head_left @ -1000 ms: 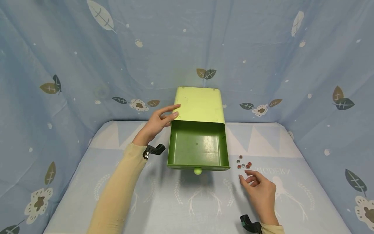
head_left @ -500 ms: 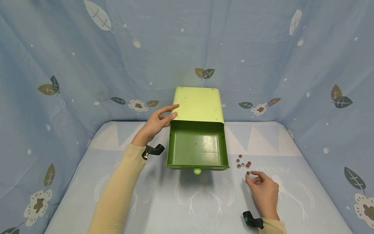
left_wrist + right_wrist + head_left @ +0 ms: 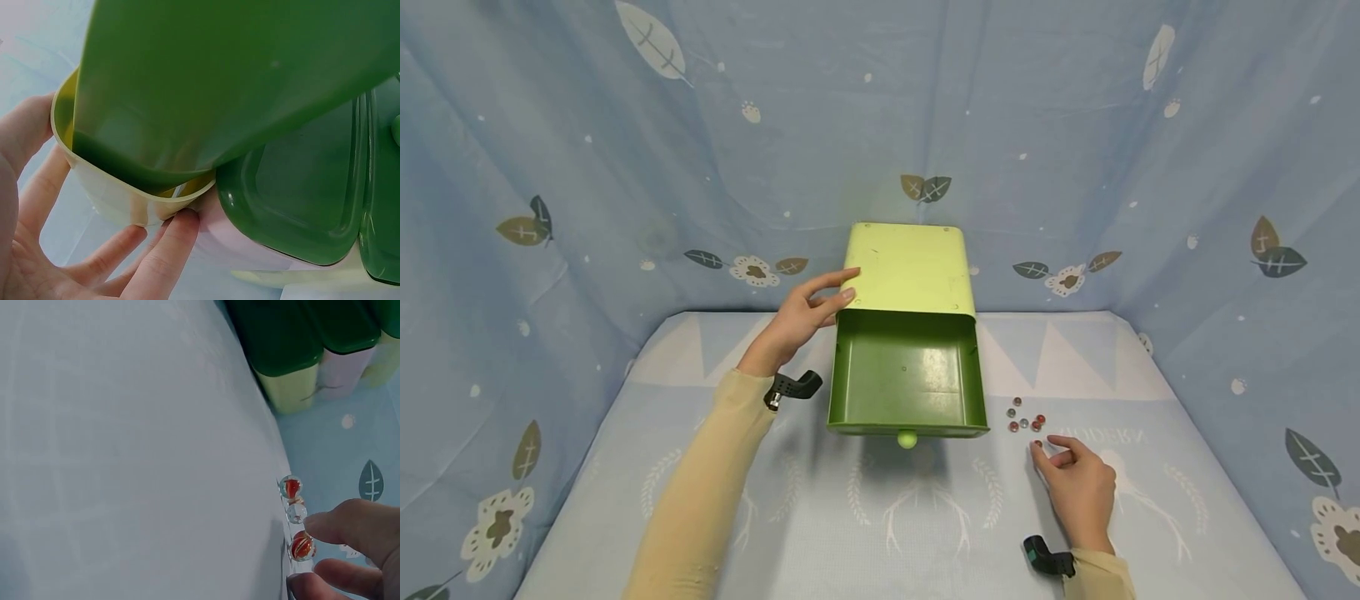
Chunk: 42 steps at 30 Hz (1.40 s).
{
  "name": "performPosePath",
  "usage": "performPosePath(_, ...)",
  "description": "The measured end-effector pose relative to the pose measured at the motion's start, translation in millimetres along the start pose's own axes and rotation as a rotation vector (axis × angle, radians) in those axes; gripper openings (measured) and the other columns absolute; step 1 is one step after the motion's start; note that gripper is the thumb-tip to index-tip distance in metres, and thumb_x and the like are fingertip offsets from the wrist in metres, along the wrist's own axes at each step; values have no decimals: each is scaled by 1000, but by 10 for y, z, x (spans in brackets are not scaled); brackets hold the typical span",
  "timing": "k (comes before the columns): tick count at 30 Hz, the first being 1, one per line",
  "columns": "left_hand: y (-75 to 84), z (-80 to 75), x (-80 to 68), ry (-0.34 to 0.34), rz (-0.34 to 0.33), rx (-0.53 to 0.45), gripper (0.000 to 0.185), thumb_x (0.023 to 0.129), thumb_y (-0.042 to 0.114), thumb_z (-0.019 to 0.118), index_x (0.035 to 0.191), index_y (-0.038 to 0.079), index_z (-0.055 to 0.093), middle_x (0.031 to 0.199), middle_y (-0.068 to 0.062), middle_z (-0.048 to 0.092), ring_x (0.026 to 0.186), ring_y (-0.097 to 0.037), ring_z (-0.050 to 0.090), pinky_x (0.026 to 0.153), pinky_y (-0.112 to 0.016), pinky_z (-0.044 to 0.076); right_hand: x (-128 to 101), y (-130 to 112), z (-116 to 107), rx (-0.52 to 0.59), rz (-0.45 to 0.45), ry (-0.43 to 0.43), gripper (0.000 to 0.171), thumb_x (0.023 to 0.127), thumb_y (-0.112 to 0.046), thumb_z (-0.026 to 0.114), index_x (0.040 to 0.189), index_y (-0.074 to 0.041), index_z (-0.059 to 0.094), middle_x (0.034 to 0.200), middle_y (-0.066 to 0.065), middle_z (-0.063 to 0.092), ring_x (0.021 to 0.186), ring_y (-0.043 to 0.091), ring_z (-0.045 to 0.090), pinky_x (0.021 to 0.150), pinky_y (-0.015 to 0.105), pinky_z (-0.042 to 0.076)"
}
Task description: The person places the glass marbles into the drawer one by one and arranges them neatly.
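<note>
One marble (image 3: 302, 547) perhaps touches the loosely spread right hand (image 3: 1081, 492); the left hand (image 3: 793, 323) grips the box (image 3: 912, 267).

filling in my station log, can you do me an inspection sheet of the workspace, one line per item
Surface: pale patterned tabletop.
Job's things: light green cabinet with a green drawer pulled out; glass marbles, some with red inside, loosely grouped on the tabletop right of the drawer.
Clutter: nothing seen.
Hands: left hand touches the cabinet's left side; right hand has thumb and index finger at the nearest marble, contact unclear.
Wrists: a black device at each.
Cables: nothing seen.
Surroundings: blue curtain with leaf and flower prints, behind and on both sides.
</note>
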State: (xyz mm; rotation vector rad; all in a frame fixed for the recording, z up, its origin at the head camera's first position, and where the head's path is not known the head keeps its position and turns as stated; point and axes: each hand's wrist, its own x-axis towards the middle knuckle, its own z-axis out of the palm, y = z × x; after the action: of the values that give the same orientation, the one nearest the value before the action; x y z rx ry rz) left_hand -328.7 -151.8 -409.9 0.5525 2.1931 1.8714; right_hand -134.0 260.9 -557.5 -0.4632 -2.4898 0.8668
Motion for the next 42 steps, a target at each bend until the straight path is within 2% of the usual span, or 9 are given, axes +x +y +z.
performPosePath(23, -5, -4, 6, -2, 12, 13, 50, 112, 43, 67, 160, 36, 59, 167, 3, 43, 145, -29, 52, 120, -57, 45, 44, -11, 11, -27, 62, -53, 21, 93, -22, 91, 98, -3, 86, 64, -2, 60, 55, 18, 50, 51, 33, 36)
performPosePath(42, 3, 7, -7, 1, 4, 4, 49, 112, 41, 67, 160, 36, 58, 166, -1, 41, 145, -29, 53, 121, -56, 45, 38, -47, -44, -10, 103, -108, 25, 93, -23, 91, 101, 0, 86, 65, 0, 63, 57, 20, 51, 52, 33, 35)
